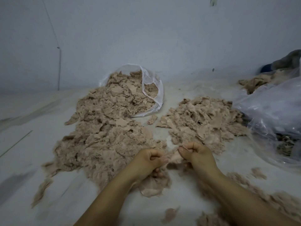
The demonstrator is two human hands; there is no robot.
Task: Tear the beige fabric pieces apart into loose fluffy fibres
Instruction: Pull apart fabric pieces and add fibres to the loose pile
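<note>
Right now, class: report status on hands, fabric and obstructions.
Left hand and right hand pinching one beige fabric piece, pulling apart. Nothing obstructing.

Bare forearms, no sleeves visible

Dim bluish wall [162,38] meets pale dusty floor [24,144].

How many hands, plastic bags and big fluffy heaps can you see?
Hands: 2, left hand and right hand, both pulling one fabric piece
Plastic bags: 2
Big heaps: 2
Total: 6
</note>
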